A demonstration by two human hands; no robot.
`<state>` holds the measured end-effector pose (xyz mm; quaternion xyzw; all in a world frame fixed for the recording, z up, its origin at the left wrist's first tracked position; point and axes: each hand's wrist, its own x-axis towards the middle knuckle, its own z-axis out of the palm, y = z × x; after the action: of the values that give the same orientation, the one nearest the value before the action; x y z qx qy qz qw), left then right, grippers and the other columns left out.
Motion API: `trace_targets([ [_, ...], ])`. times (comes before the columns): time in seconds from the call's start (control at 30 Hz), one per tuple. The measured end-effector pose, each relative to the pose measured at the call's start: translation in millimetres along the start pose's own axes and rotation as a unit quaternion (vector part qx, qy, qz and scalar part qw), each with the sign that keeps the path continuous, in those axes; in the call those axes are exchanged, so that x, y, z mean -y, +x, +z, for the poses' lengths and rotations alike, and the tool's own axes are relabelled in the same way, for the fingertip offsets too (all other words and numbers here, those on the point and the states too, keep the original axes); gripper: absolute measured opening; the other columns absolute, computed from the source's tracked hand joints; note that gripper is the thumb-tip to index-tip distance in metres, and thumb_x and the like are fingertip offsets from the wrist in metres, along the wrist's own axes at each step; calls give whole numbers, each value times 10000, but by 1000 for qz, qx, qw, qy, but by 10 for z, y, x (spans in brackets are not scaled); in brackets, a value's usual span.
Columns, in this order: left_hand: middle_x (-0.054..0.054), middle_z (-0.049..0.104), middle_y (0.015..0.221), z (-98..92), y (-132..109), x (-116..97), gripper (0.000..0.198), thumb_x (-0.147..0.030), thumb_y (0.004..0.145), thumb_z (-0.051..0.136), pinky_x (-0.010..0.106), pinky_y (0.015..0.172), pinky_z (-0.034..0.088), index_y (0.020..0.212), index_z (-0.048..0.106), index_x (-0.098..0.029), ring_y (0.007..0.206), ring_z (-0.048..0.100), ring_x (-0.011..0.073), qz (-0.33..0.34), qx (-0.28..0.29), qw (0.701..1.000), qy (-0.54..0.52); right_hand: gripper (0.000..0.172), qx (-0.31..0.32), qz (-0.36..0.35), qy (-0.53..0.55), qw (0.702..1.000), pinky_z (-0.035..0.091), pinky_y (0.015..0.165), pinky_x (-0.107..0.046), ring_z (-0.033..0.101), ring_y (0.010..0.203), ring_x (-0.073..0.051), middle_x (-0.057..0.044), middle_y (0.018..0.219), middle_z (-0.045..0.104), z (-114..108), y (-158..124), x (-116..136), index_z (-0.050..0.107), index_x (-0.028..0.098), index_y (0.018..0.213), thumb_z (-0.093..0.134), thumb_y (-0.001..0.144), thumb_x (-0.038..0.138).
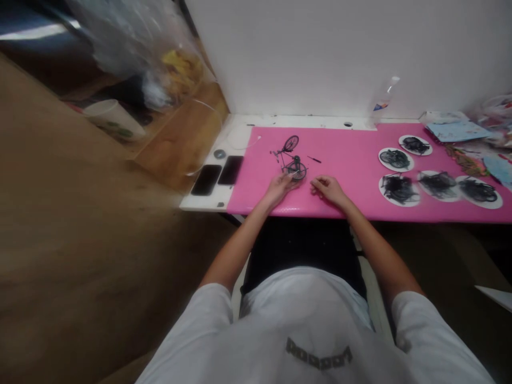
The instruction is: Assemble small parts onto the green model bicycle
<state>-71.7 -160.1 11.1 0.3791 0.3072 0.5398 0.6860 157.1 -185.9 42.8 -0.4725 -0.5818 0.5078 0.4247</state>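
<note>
A small dark model bicycle point(294, 159) lies over the pink mat point(344, 154), one wheel toward the wall and the other near me. My left hand point(283, 186) is closed on the bicycle at its near wheel. Just to the right, my right hand point(327, 189) is held apart from the bicycle with thumb and fingertips pinched together. Whatever sits in that pinch, if anything, is too small to make out. A thin dark screwdriver-like tool point(314, 159) rests on the mat beyond my right hand.
White plates point(396, 160) with dark parts stand at the right, near papers point(458, 130) and bags. A clear bottle point(386, 98) is by the wall. Two dark phones point(206, 180) and a small round metal object point(220, 154) lie at the table's left end.
</note>
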Motion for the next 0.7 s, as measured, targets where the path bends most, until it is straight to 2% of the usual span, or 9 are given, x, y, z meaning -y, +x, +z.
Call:
trace_targets([
  [0.17,190,829,1269,-23,-20,55,639,-602,791,981,405,1000,666,1184,776,-142,1057,850,284,22,28,999,39,630,22,-25,-47,998,568,660,-330,646,645,-174,-62,758,764,13,-44,-37,766,201,856,848,770,819],
  [0.47,193,831,1266,-59,-32,69,638,-633,831,936,383,982,668,1211,781,-143,976,847,245,35,54,994,94,582,24,-55,-77,995,556,706,-345,659,682,-191,-59,773,751,25,-56,-77,759,210,854,776,865,791],
  [0.7,192,824,1278,-60,-4,100,608,-618,846,931,444,1026,669,1207,783,-151,1044,843,282,35,56,994,89,544,21,-60,-96,993,541,704,-349,667,687,-199,-57,776,752,19,-54,-107,753,211,876,761,900,755],
])
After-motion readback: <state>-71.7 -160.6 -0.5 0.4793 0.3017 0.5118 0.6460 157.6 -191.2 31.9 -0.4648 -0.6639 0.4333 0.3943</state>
